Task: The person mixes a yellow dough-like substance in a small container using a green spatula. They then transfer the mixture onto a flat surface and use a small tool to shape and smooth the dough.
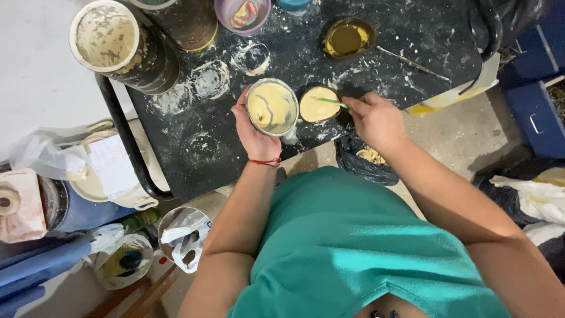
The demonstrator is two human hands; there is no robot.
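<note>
Far side of worktop [412, 35] crowded: big tubs [106, 38] at left corner, purple bowl [242, 15], yellow dish [347, 38], thin stick [412, 63]. Open black patch between tubs and cream bowl [272, 107]. Second cream dish [318, 105] just beside it. Black bag [359, 162] hangs under near edge.

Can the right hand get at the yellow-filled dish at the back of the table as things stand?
Probably yes. The dish lies just beyond the right hand, with only bare, spattered table between. But that hand holds a green stick, so it would have to drop it first.
</note>
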